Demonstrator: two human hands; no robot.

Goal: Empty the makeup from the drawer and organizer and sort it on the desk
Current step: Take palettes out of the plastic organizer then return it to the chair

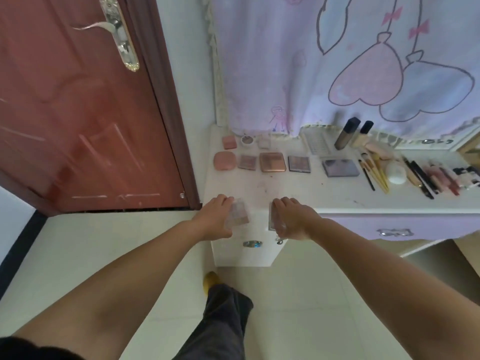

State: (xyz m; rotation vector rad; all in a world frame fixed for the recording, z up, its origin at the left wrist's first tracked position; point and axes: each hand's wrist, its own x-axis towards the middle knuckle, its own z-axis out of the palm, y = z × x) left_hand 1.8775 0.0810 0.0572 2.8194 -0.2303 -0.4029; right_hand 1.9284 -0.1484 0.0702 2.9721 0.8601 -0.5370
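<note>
My left hand (217, 216) grips a clear-cased pinkish palette (239, 215) over the desk's front left corner. A second flat clear palette (274, 216) is held in my right hand (293, 219), just to the right of the first. On the white desk (324, 193), compacts and palettes lie in rows: a pink round compact (225, 161), a rose-gold palette (272, 162), a dark palette (299, 164) and a larger grey one (340, 168). Brushes (374, 172), pencils and lip products (439, 178) are lined up to the right.
Two dark-capped foundation bottles (348, 132) and a clear organizer (318, 144) stand by the curtain (324, 61) at the back. A lilac drawer front (389, 227) is closed under the desk edge. A red door (78, 113) is at left. My leg stands on the tiled floor.
</note>
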